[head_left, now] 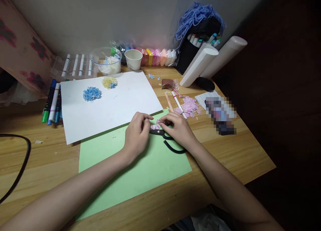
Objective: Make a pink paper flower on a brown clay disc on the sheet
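My right hand (177, 128) pinches a small pink-and-white paper scrap (157, 122) between thumb and fingertips. Close beside it, my left hand (137, 132) is curled with thumb and index finger bent inward; what lies between its fingers, if anything, is hidden. More pink scraps show between the two hands. Beneath them, black-handled scissors (158, 132) lie on a green sheet (132, 177), the blades partly covered by my left hand. A white sheet (120, 103) overlaps the green one and bears a blue paper-scrap cluster (92, 94) and a yellow one (109, 82) with some blue.
Right of the sheets are a pink scrap pile (189, 105), a white marker (178, 103), a wooden stick (169, 101) and a brown packet (168, 83). Behind stand a paper cup (133, 60), a clear tub (105, 65) and white bottles (199, 67). Markers (54, 102) lie left.
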Tool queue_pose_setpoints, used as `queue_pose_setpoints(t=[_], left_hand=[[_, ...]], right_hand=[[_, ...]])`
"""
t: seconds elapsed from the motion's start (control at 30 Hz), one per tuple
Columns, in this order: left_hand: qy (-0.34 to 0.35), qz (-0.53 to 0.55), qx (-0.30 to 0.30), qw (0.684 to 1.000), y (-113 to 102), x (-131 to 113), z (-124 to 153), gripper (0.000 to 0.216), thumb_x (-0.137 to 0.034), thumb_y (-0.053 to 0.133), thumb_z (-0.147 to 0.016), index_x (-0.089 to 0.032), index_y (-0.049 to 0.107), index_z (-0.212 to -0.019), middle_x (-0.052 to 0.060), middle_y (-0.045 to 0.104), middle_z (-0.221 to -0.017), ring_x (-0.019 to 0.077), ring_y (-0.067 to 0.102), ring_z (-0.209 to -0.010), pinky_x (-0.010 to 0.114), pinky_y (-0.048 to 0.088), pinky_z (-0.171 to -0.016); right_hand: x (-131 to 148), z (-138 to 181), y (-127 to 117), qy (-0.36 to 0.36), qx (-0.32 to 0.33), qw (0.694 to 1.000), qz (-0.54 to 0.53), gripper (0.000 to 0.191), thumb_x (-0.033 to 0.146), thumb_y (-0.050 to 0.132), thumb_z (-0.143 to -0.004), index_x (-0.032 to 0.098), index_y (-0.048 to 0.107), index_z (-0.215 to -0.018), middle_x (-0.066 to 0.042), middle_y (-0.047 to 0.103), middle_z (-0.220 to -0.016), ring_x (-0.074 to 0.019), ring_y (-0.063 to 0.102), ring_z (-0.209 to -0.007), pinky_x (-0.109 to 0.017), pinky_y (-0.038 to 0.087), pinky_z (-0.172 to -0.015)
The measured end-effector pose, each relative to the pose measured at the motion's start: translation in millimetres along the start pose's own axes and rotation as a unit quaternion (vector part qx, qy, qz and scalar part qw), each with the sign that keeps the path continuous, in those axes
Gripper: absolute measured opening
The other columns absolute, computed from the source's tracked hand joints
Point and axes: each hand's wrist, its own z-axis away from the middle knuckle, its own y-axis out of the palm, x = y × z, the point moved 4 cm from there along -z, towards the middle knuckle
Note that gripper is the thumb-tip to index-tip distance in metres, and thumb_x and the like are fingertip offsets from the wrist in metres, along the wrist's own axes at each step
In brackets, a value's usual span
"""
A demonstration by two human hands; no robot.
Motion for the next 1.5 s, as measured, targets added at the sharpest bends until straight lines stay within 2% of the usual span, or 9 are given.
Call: queue_pose_setpoints(t=[0.1, 0.23, 0.43, 0.57, 0.73, 0.87, 1.13, 1.3, 1.5], left_hand=[[0.003, -0.072, 0.037, 0.997, 5.0, -1.3, 2.3, 0.012, -0.017, 0.047, -0.086, -0.020, 0.056, -0.093, 0.002, 0.058, -0.091, 0.0149, 0.054, -0.074, 0.030, 0.041, -0.064], [0.046, -0.143, 0.052, 0.987, 8.9, -5.6, 7.2, 0.012, -0.023, 0.054, -0.082, -0.019, 0.053, -0.093, 0.005, 0.058, -0.094, 0.0175, 0.055, -0.078, 0.030, 0.040, -0.060], [0.065, -0.185, 0.053, 0.979, 10.3, -5.5, 7.6, 0.006, -0.023, 0.052, -0.084, -0.018, 0.053, -0.084, 0.005, 0.056, -0.087, 0.0180, 0.053, -0.077, 0.029, 0.038, -0.057], [0.065, -0.181, 0.054, 0.980, 9.7, -3.3, 5.5, 0.008, -0.021, 0.052, -0.085, -0.018, 0.053, -0.078, 0.005, 0.056, -0.082, 0.0179, 0.051, -0.075, 0.029, 0.037, -0.057], [0.056, -0.155, 0.053, 0.985, 7.6, -1.8, 4.7, 0.010, -0.021, 0.051, -0.085, -0.019, 0.053, -0.076, 0.004, 0.057, -0.080, 0.0175, 0.051, -0.075, 0.029, 0.038, -0.059], [0.036, -0.145, 0.049, 0.988, 6.1, -3.7, 4.3, 0.004, -0.023, 0.051, -0.086, -0.019, 0.053, -0.086, 0.004, 0.059, -0.089, 0.0182, 0.054, -0.079, 0.030, 0.040, -0.062], [0.076, -0.170, 0.065, 0.980, 9.5, -5.3, 5.5, 0.009, -0.023, 0.051, -0.085, -0.020, 0.052, -0.094, 0.004, 0.059, -0.088, 0.0205, 0.054, -0.082, 0.031, 0.041, -0.063], [0.088, -0.143, 0.056, 0.984, 8.2, -4.3, 4.8, 0.006, -0.021, 0.050, -0.087, -0.020, 0.053, -0.092, 0.004, 0.059, -0.088, 0.0197, 0.054, -0.082, 0.031, 0.042, -0.064], [0.132, -0.121, 0.027, 0.983, 4.5, -8.8, 5.9, 0.008, -0.021, 0.052, -0.089, -0.020, 0.058, -0.084, 0.003, 0.062, -0.083, 0.0188, 0.050, -0.079, 0.032, 0.041, -0.066]], right_hand=[[-3.1, -1.3, -4.1, 0.020, -0.025, 0.999, -0.010, 0.007, 0.014, 0.060, -0.079, 0.019, 0.065, -0.077, -0.002, 0.065, -0.077, -0.0167, 0.057, -0.073, -0.030, 0.046, -0.068], [-30.1, -1.4, -34.2, 0.112, -0.158, 0.981, -0.004, 0.009, 0.020, 0.058, -0.080, 0.018, 0.066, -0.082, -0.004, 0.066, -0.079, -0.0160, 0.056, -0.066, -0.031, 0.046, -0.065], [-63.7, -1.3, -68.9, 0.159, -0.226, 0.956, 0.098, 0.038, 0.017, 0.059, -0.075, 0.015, 0.062, -0.113, -0.011, 0.067, -0.099, -0.0226, 0.058, -0.083, -0.040, 0.046, -0.079], [-60.2, 1.0, -74.5, 0.152, -0.262, 0.951, 0.064, 0.016, 0.029, 0.059, -0.081, 0.018, 0.068, -0.088, -0.006, 0.068, -0.085, -0.0204, 0.058, -0.077, -0.036, 0.045, -0.073], [-46.7, -5.6, -65.0, 0.075, -0.138, 0.986, 0.053, 0.011, 0.025, 0.064, -0.079, 0.021, 0.071, -0.087, -0.005, 0.067, -0.091, -0.0219, 0.059, -0.088, -0.038, 0.046, -0.079], [-30.8, -7.0, -52.3, 0.012, -0.098, 0.994, 0.041, 0.011, 0.021, 0.063, -0.081, 0.022, 0.070, -0.090, -0.005, 0.065, -0.091, -0.0217, 0.058, -0.094, -0.040, 0.045, -0.086], [1.8, 0.8, -5.3, 0.002, 0.025, 1.000, 0.017, 0.007, 0.027, 0.069, -0.078, 0.022, 0.069, -0.084, -0.003, 0.066, -0.086, -0.0211, 0.057, -0.091, -0.039, 0.044, -0.084], [0.8, -0.1, 0.9, 0.030, 0.014, 0.999, 0.000, 0.007, 0.022, 0.067, -0.079, 0.021, 0.065, -0.072, -0.001, 0.065, -0.077, -0.0191, 0.058, -0.084, -0.037, 0.045, -0.082], [3.2, 4.7, -12.9, 0.075, -0.101, 0.984, -0.130, 0.008, 0.027, 0.060, -0.084, 0.020, 0.065, -0.081, -0.002, 0.068, -0.081, -0.0155, 0.062, -0.075, -0.029, 0.049, -0.069]])
